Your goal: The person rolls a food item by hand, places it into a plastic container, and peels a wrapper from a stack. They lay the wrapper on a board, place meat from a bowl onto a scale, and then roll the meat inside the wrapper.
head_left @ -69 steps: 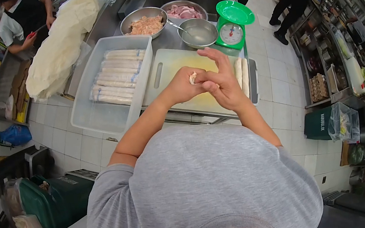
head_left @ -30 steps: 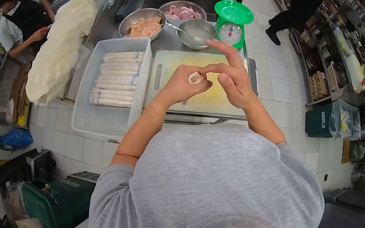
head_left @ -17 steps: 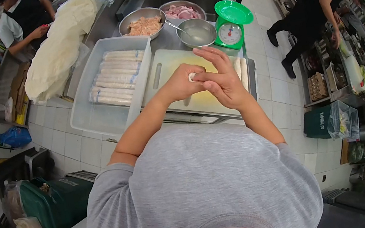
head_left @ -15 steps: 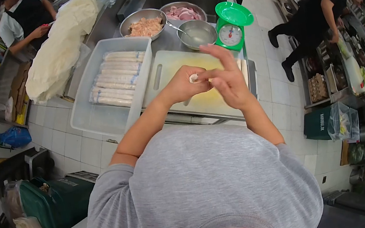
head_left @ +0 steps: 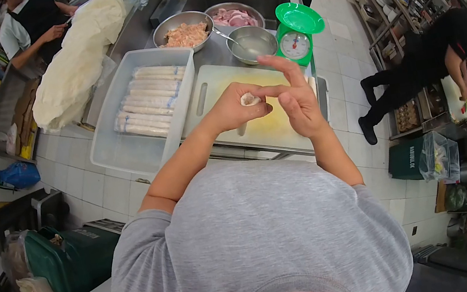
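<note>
My left hand is wrapped round a pale roll, whose round whitish end faces up out of the fist. Its lower part seems to show below the hand. My right hand has its fingers spread, and its index finger reaches to the rim of that end. Both hands are above a cutting board with a yellow-stained surface. Left of the board, a clear plastic bin holds several long pale rolls in plastic wrap with blue print.
Behind the board stand a bowl of minced meat, a bowl of meat pieces, a metal bowl with a spoon and a green scale. A large dough-like mass lies at left. Co-workers stand at both sides.
My left hand has tilted so the roll's end shows more. My right index finger has shifted to its rim. The co-worker at right has moved nearer the shelves.
</note>
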Available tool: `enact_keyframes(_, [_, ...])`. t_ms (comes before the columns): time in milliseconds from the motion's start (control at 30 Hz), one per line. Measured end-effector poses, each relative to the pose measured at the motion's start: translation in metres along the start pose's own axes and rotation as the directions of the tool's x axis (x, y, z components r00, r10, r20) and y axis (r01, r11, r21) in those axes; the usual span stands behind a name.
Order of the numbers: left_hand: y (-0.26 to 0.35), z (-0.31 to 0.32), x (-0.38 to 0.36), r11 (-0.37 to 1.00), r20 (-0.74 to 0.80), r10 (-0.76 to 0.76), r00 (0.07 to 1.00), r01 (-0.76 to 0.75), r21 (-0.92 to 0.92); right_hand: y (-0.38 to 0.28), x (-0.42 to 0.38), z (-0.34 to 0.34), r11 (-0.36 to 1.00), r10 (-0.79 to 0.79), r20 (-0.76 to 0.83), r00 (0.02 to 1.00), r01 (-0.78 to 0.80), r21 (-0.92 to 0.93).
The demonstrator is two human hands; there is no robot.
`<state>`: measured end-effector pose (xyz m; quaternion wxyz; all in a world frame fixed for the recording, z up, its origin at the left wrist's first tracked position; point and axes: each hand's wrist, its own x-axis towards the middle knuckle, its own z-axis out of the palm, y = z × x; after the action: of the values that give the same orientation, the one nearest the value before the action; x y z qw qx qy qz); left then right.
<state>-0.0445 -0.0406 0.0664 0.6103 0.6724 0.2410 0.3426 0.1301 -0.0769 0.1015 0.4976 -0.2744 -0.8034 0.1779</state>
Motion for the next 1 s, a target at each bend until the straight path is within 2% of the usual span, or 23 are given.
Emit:
enact_keyframes(67, [0.000,-0.005,0.001,0.999,0.069,0.044,0.997,-0.045,0.011,0.004,-0.003,0.005,0.999,-0.008,0.045,0.999,0.006,0.034])
enact_keyframes(167, [0.004,-0.002,0.001,0.994,0.076,0.103,0.992,-0.106,0.029,0.006,-0.001,0.005,0.999,-0.025,0.118,0.993,0.029,-0.027])
enact_keyframes(267, [-0.017,0.000,0.004,0.981,0.043,0.173,0.984,-0.176,0.084,0.002,0.005,0.003,0.979,-0.063,0.203,0.977,0.100,-0.178])
enact_keyframes(367, [-0.002,0.004,0.004,0.995,-0.171,-0.095,0.981,0.088,-0.047,0.000,-0.003,0.009,0.984,0.124,-0.111,0.986,-0.107,0.143])
enact_keyframes(467, [-0.003,0.010,0.006,0.993,-0.313,0.016,0.950,-0.052,-0.109,0.009,-0.017,0.017,0.988,0.147,-0.129,0.981,-0.151,-0.017])
enact_keyframes(567, [-0.010,0.008,0.007,0.997,-0.315,0.069,0.947,-0.058,0.045,0.007,-0.020,0.031,0.987,0.162,-0.185,0.969,-0.162,0.014])
enact_keyframes(667, [-0.018,0.007,0.009,0.994,-0.296,0.109,0.949,-0.112,0.006,0.009,-0.018,0.032,0.987,0.124,-0.152,0.981,-0.137,-0.079])
enact_keyframes(700, [-0.019,0.007,0.009,0.993,-0.294,0.118,0.949,-0.109,0.049,0.011,-0.017,0.032,0.986,0.107,-0.132,0.986,-0.122,-0.113])
enact_keyframes(800, [-0.020,0.007,0.010,0.986,-0.285,0.136,0.949,-0.101,0.136,0.019,-0.015,0.029,0.986,0.163,-0.075,0.984,-0.164,-0.005])
enact_keyframes(900, [-0.016,0.009,0.010,0.992,-0.270,0.097,0.958,-0.072,0.101,0.021,-0.014,0.023,0.931,0.284,-0.062,0.957,-0.259,0.256])
enact_keyframes(1000, [-0.009,0.007,0.012,1.000,-0.258,-0.003,0.966,0.002,-0.004,0.023,-0.014,0.026,0.978,0.175,-0.029,0.984,-0.170,0.118])
